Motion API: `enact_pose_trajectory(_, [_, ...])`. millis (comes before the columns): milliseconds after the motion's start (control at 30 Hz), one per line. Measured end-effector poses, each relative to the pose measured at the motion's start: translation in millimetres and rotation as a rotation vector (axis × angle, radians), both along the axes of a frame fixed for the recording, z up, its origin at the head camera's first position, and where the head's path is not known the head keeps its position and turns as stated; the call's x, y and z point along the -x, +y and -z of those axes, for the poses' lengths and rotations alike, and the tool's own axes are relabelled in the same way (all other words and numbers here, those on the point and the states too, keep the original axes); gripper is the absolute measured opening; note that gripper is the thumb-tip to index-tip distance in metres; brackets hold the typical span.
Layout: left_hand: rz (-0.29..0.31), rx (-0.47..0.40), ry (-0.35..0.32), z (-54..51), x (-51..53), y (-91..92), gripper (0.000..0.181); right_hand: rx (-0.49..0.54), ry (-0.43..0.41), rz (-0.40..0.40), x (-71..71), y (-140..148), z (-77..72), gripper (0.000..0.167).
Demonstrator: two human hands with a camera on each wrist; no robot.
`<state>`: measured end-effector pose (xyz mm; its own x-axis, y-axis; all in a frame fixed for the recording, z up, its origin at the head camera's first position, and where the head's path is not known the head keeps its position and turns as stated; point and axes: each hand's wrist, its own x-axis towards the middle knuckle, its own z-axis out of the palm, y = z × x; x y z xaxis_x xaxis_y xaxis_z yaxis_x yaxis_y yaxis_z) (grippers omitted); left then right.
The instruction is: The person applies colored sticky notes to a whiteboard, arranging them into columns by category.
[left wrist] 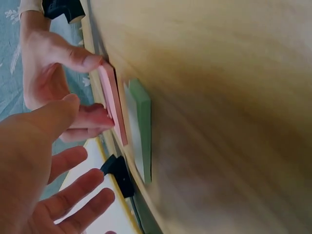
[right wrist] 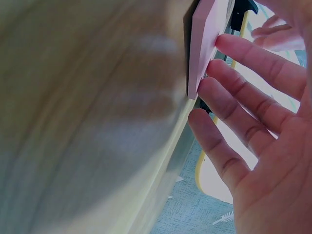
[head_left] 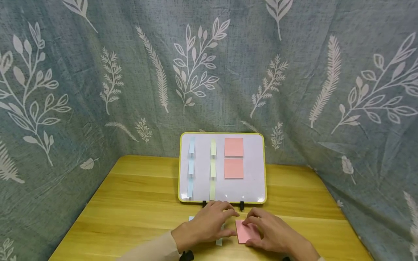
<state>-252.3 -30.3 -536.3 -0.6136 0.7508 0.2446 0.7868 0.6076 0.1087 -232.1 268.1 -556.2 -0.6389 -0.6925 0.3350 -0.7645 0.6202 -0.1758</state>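
A pink sticky note pad (head_left: 242,233) lies on the table under my right hand (head_left: 272,230). The thumb of that hand is at the pad's near edge and the fingertips touch its top. In the right wrist view, several fingers (right wrist: 265,73) reach the pad's face. My left hand (head_left: 212,223) hovers just left of the pink pad, fingers apart, holding nothing. Below it is a narrow green sticky note pad (left wrist: 141,112), partly hidden in the head view. The corner of a blue pad (head_left: 191,218) shows beside the left hand.
Behind the hands a whiteboard (head_left: 253,188) with a yellow frame leans back on black feet (head_left: 242,206). Blue strips (head_left: 191,166), green strips (head_left: 213,168) and two pink square notes (head_left: 233,168) are stuck on it. A leaf-patterned curtain (head_left: 235,90) surrounds the wooden table (head_left: 140,192).
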Motion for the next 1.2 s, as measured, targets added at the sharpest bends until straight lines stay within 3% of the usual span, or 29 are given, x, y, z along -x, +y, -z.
enact_pose_trajectory(267, [0.007,0.022,0.001,11.0,-2.9,8.4,0.051,-0.01,-0.014,-0.011,-0.1,-1.5,-1.0,0.017])
enact_pose_trajectory(567, [-0.022,0.015,-0.079,12.3,-8.8,20.1,0.038,-0.036,-0.006,-0.002,0.9,-1.1,-1.7,0.017])
enact_pose_trajectory(733, [-0.044,0.024,-0.054,14.1,-10.1,26.6,0.036,0.023,-0.012,0.003,1.0,-4.3,-1.2,0.019])
enact_pose_trajectory(967, [-0.084,0.01,-0.047,18.0,-11.4,34.0,0.036,0.115,-0.084,0.051,1.5,-10.1,-0.4,0.029])
enact_pose_trajectory(1200, [-0.13,-0.003,-0.076,15.3,-13.1,36.5,0.045,0.145,-0.155,0.154,0.4,-14.6,-3.8,0.018])
